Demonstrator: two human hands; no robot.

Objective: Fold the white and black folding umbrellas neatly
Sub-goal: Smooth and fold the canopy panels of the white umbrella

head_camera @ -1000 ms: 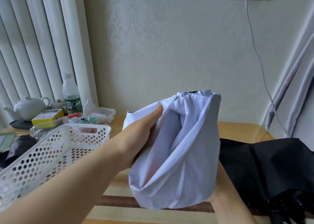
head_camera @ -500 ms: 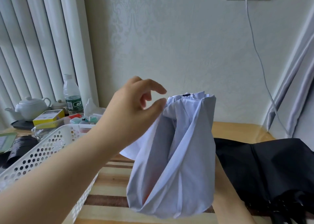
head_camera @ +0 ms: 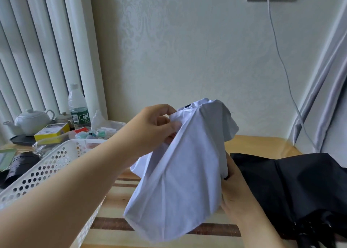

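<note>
I hold the white folding umbrella [head_camera: 187,172] upright above the table, its loose fabric hanging in folds. My left hand [head_camera: 155,127] pinches a fold of the white fabric near the top, thumb and fingers closed on the cloth. My right hand [head_camera: 234,193] grips the umbrella low on its right side, mostly hidden behind the fabric. The black umbrella [head_camera: 293,187] lies spread and crumpled on the table to the right, touched by neither hand.
A white perforated basket [head_camera: 43,170] stands at the left. Behind it are a teapot [head_camera: 32,120], a water bottle [head_camera: 78,106], a yellow box [head_camera: 52,133] and small items. A cable [head_camera: 281,63] hangs down the wall. The striped wooden table [head_camera: 116,208] extends below.
My left hand went from pressing flat on the fabric, lifted off with fingers apart, to pinching a fold near the top. The fabric's right flap has flared outward.
</note>
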